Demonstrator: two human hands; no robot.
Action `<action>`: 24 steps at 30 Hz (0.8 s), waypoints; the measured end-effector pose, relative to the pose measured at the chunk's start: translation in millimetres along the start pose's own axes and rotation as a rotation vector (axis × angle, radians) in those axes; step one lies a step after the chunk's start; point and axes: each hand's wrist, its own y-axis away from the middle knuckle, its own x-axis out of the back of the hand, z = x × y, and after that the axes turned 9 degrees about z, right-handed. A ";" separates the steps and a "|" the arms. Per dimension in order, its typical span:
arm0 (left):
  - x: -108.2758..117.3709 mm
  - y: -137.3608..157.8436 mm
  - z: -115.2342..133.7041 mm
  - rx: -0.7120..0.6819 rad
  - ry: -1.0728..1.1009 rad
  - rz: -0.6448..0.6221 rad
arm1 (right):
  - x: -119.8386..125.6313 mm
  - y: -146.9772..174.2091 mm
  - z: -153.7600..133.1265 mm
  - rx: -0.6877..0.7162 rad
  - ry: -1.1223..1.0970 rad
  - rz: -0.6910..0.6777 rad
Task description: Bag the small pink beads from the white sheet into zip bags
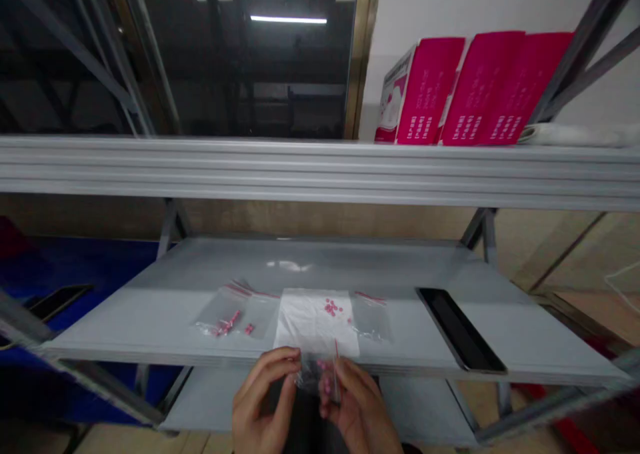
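Right now both hands, left hand (pixel 263 401) and right hand (pixel 357 407), pinch a small clear plastic bag (pixel 316 374) of pink beads, just off the grey metal shelf's (pixel 150 314) front edge. Tilted, it might spill beads floorward

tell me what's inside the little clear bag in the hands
Small pink pieces show through the clear bag, held between the left hand and right hand. Fingers cover part of it, so their count is unclear.

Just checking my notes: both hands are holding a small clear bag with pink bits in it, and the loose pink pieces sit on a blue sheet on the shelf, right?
Not quite: the head view shows the loose pink pieces on a white sheet, not blue. Both the left hand and right hand do hold the small clear bag.
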 end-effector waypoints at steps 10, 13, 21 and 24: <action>8.0 -4.1 -10.2 0.587 0.242 -0.102 | 14.4 1.5 -27.6 0.004 0.218 -0.158; 14.2 -10.5 -14.5 0.651 0.214 -0.158 | 17.8 0.8 -25.3 0.006 0.288 -0.170; 4.4 -10.5 8.5 0.423 -0.101 -0.145 | 13.9 5.0 -22.8 -0.007 0.328 -0.160; -5.0 -2.7 20.6 0.475 -0.018 -0.405 | 7.6 8.6 -17.3 0.007 0.426 -0.220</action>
